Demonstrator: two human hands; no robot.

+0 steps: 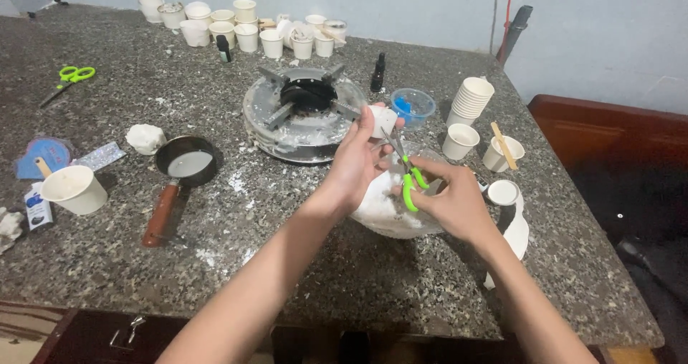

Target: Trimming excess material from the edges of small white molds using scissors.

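both hands closed, left hand (356, 160) gripping white lump (380, 118), right hand (451, 203) scissors (403, 169)

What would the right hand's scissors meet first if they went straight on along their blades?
The scissors in the right hand point up-left at the white lump held by the left hand; they would likely meet that lump first, though depth is unclear.

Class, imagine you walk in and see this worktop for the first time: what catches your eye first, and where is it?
At the centre, the left hand holds a white lump while the right hand works green-handled scissors against it, above a clear bowl of white bits. Just behind stands a round burner splashed with white. Paper cups crowd the far edge of the speckled table, and a small pan sits to the left.
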